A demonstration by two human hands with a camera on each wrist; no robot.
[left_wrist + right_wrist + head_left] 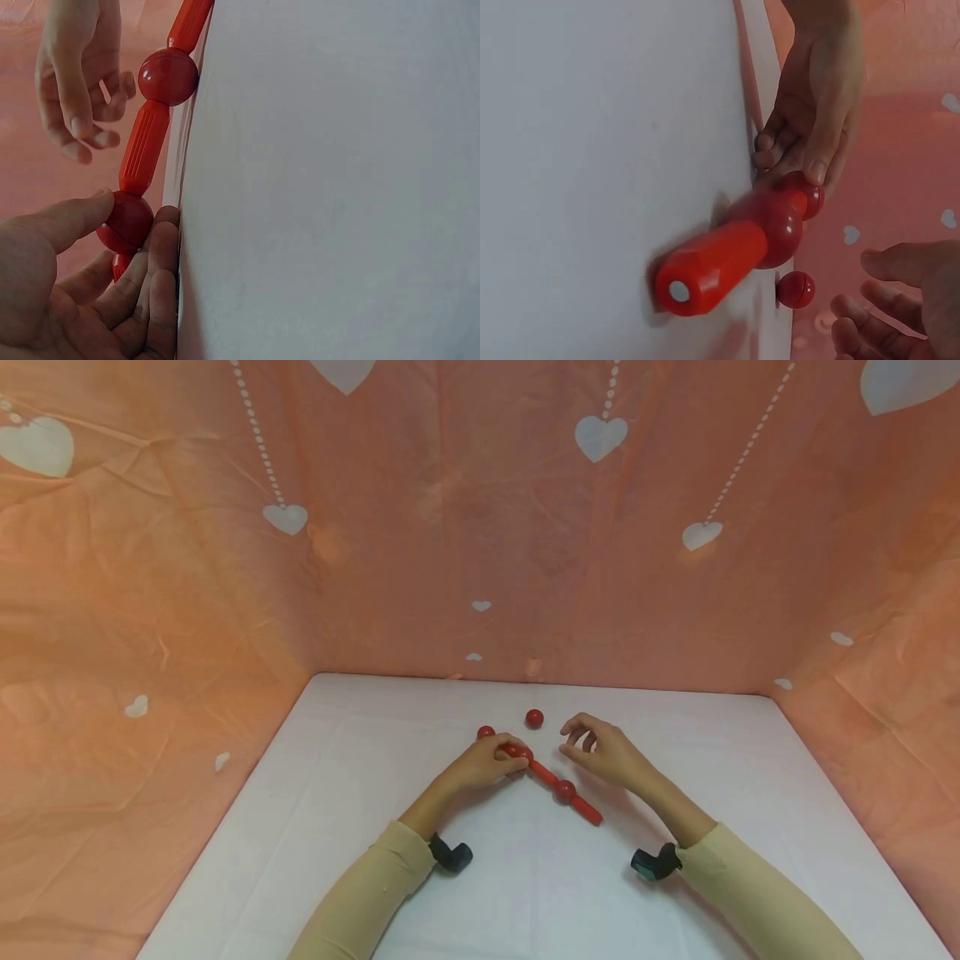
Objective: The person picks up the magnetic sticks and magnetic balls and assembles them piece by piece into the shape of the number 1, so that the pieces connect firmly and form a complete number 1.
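A chain of red balls and ribbed red rods [543,772] runs diagonally across the white table. My left hand [480,762] pinches one ball [127,223] of it between thumb and fingers, partly covering the chain there. Toward me, another ball [564,790] joins two rods. The near end rod [720,262] shows a round silvery disc on its end face. Beyond my left hand a red ball [486,732] shows at the far end. My right hand [606,750] hovers right of the chain, fingers loosely bent and holding nothing. A loose red ball [534,718] lies between the hands, farther back.
The white table [375,710] ends at an orange-pink cloth backdrop [420,568] with white hearts, which also rises at both sides. A dark wrist device [452,857] sits on the left forearm, and another device [656,862] on the right.
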